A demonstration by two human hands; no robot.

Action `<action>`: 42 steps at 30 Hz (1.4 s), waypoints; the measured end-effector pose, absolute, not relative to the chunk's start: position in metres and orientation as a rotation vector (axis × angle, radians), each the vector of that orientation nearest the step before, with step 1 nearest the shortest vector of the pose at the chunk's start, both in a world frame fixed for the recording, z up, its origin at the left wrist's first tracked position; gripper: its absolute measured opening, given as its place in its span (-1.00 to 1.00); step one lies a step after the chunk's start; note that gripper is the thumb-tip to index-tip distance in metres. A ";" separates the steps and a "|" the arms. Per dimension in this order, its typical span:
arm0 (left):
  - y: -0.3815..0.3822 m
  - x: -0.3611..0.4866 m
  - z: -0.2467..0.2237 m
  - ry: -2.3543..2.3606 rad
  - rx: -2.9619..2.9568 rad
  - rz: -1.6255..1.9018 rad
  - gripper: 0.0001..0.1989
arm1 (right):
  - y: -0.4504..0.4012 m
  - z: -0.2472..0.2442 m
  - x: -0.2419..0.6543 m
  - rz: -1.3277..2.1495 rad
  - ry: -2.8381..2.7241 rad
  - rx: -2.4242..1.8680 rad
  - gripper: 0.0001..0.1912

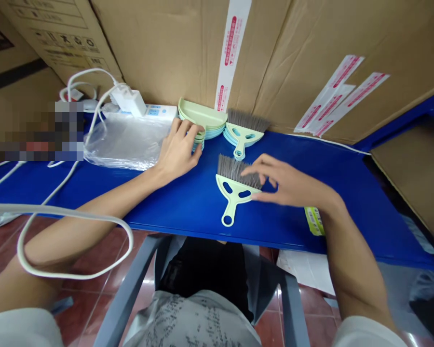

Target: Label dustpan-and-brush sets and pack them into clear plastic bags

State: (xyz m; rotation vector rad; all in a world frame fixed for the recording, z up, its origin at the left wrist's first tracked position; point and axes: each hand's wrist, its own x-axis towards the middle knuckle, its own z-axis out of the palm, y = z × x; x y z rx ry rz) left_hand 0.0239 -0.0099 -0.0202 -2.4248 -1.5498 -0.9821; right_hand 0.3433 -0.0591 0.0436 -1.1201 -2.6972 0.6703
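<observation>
On the blue tabletop, my left hand curls its fingers over the handle end of a stack of dustpans; the top one is pale green, with light blue ones beneath. A pale green hand brush with grey bristles lies flat in front of me, its handle toward the near edge. Over the brush's right side hovers my right hand, thumb and fingers apart; whether they touch the brush I cannot tell. Behind it is a stack of similar brushes, green on top of blue.
Clear plastic bags lie at the left beside a white power strip with a plugged-in adapter. A white cable loops across my left forearm. Cardboard boxes wall the back. A yellow-green packet lies by my right forearm.
</observation>
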 end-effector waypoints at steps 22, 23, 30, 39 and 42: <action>-0.005 0.016 -0.013 -1.471 -2.440 -0.886 -0.79 | -0.061 0.052 0.345 0.683 -2.025 -1.172 -0.75; -0.004 0.014 -0.012 -1.458 -2.461 -0.872 -0.79 | -0.057 0.053 0.348 0.660 -1.866 -1.237 -0.71; 0.001 0.008 -0.011 -1.508 -2.540 -0.913 -0.72 | -0.022 0.052 0.373 0.541 -1.380 -1.419 -0.34; 0.007 0.005 -0.018 -1.400 -2.579 -1.049 -0.73 | -0.003 0.044 0.404 0.388 -1.415 -1.439 -0.32; 0.007 0.004 -0.015 -1.369 -2.540 -1.093 -0.72 | -0.002 0.043 0.406 0.434 -1.398 -1.391 -0.24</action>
